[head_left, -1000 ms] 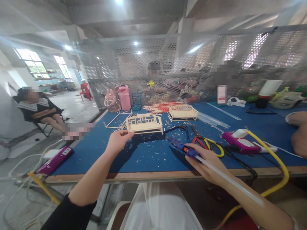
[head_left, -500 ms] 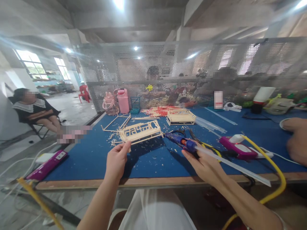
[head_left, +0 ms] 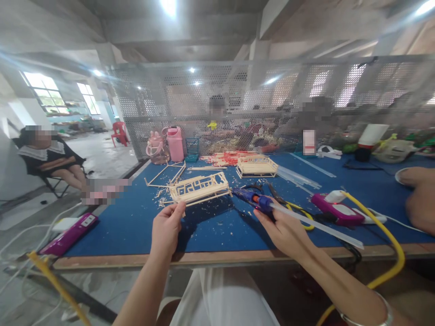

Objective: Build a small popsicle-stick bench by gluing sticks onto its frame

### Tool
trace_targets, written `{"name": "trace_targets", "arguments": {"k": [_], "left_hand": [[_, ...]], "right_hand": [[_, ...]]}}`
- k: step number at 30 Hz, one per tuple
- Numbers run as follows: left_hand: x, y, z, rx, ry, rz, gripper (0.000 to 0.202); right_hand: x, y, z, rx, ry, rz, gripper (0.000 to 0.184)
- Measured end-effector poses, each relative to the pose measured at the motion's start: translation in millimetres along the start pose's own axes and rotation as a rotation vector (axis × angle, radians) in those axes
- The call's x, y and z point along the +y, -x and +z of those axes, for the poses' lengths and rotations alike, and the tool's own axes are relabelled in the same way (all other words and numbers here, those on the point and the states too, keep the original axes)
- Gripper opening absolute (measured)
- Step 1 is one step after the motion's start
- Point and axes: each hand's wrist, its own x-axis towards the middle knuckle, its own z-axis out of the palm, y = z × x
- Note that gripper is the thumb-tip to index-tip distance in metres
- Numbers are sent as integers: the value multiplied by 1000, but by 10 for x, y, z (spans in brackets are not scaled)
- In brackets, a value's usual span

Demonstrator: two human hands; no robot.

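Note:
My left hand (head_left: 167,228) pinches the near left corner of a small wooden stick frame (head_left: 200,190), holding it tilted above the blue table. In my right hand (head_left: 283,228) is a blue glue gun (head_left: 253,199), with a long clear glue stick (head_left: 319,226) poking out of its back. Its nozzle meets, or almost meets, the right end of the frame; I cannot tell if they touch. Behind it, a second stick frame (head_left: 257,166) rests on the table. An open outline of sticks (head_left: 166,174) lies to the left.
Red-tipped sticks (head_left: 226,157) lie at the back beside a pink bottle (head_left: 175,144). Clear glue sticks (head_left: 299,175), pliers (head_left: 277,192) and a purple power strip (head_left: 340,210) with a yellow cable are on the right. Another person's hand (head_left: 421,199) is at the right edge.
My right hand and the glue gun have shifted slightly left, and the glue stick's tail has moved left and up. The held frame has tilted a little; my left hand keeps its pinch.

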Motion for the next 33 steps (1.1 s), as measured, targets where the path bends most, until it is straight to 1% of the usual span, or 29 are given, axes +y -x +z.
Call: {"name": "trace_targets", "arguments": {"k": [4, 9, 12, 15, 18, 25, 33], "left_hand": [[12, 5, 8, 0, 54, -39, 40], [8, 0, 10, 1, 84, -46, 41], [3, -4, 12, 12, 93, -52, 42], [3, -8, 17, 29, 91, -44, 42], [8, -10, 23, 27, 98, -44, 42], [14, -6, 31, 13, 122, -52, 41], [6, -8, 25, 20, 122, -49, 45]], "right_hand": [[0, -13, 17, -4, 28, -12, 39], [8, -17, 54, -1, 95, -8, 38], [20, 0, 63, 22, 112, -39, 38], [29, 23, 55, 55, 116, -68, 38], [35, 33, 39, 63, 115, -68, 37], [34, -3, 37, 42, 125, -118, 33], [9, 39, -32, 68, 143, -105, 33]]}}
